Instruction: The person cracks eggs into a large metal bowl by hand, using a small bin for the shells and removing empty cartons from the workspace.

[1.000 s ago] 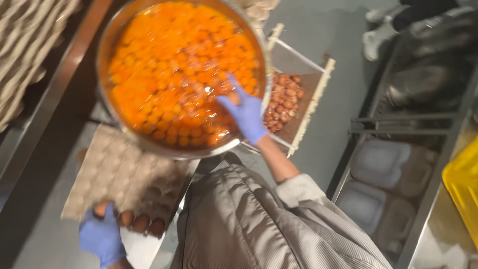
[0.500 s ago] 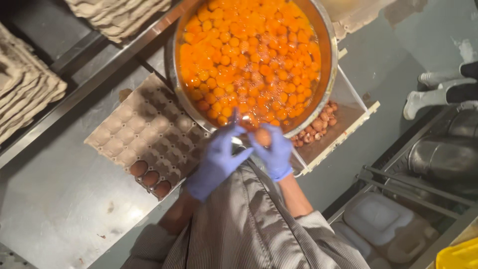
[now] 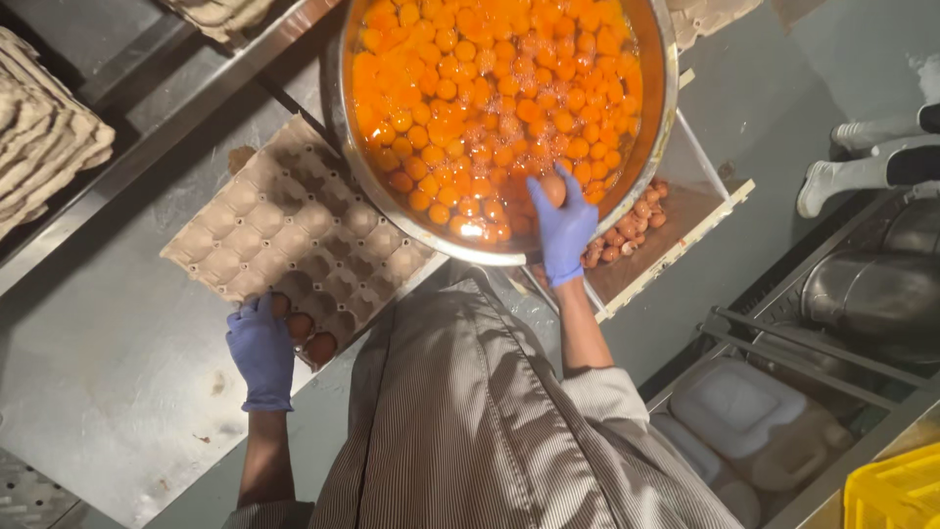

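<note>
One egg (image 3: pixel 554 188) in right hand (image 3: pixel 562 227); left hand (image 3: pixel 260 351) touches tray eggs (image 3: pixel 311 338)

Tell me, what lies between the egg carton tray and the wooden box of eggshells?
In the head view, the big metal bowl of yolks sits between the egg tray and the shell box, with the person's striped-shirted body below it.
</note>
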